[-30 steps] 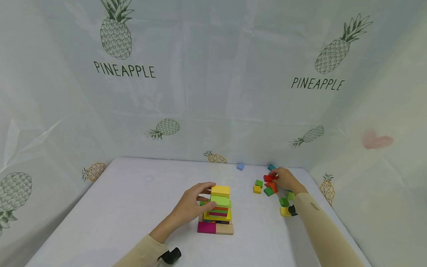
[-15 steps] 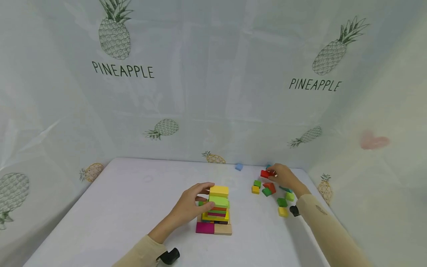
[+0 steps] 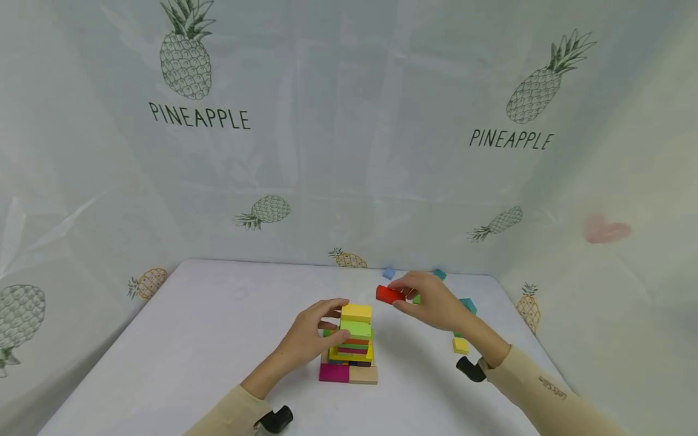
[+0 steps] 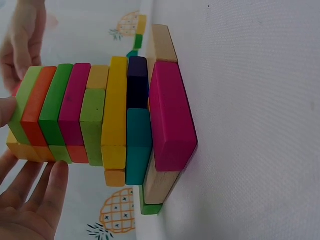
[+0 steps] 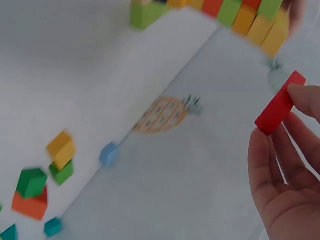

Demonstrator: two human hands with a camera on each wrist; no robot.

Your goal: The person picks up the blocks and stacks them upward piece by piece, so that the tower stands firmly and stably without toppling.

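A tower of colourful toy blocks (image 3: 356, 330) stands on the white table, with a yellow block on top and a wider base of magenta and plain wood. My left hand (image 3: 305, 333) lies at its upper left side, the thumb on the front of a lime block and the loosely bent fingers spread along the side. My right hand (image 3: 433, 300) pinches a small red block (image 5: 280, 105) between thumb and fingertips. It holds this block in the air, to the right of the tower top and apart from it.
Loose blocks lie on the right part of the table, among them a yellow block (image 3: 460, 346), a teal block (image 3: 468, 306) and a light blue block (image 3: 389, 274) near the back edge. A pineapple-print cloth (image 3: 349, 151) hangs behind. The right hand covers some of the loose blocks.
My right hand has lifted the red block from the loose pile at the right and carried it left towards the tower. My left hand stays at the tower.
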